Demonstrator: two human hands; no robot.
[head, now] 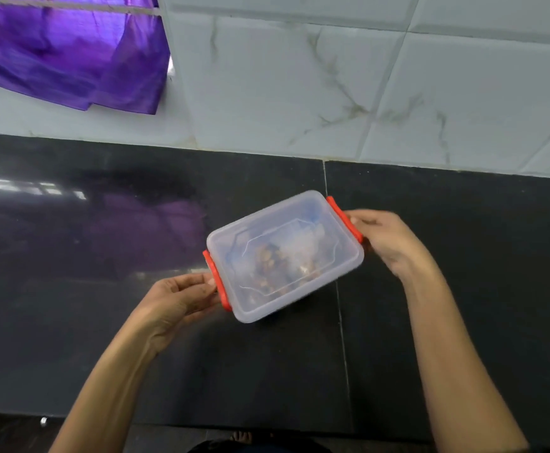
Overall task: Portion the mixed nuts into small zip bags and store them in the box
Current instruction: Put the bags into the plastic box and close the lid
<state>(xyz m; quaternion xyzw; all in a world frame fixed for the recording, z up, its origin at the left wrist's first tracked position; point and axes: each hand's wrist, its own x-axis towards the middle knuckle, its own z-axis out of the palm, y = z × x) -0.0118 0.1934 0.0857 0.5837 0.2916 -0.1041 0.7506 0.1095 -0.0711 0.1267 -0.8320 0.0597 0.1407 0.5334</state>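
Note:
A clear plastic box (329, 230) with its lid on and two orange clips sits in the middle of the black counter. Through the lid I see brown nuts (277, 263) in bags, blurred by the plastic. My left hand (179, 299) holds the box at the near-left orange clip (216, 281), fingers curled against it. My right hand (385, 240) grips the far-right end by the other orange clip (345, 220).
The black stone counter (103, 322) runs across the view, with a seam just right of the box. Pale marbled wall tiles (332, 76) rise behind it. A purple cloth (71, 50) hangs at the top left. The counter's front edge lies near the bottom.

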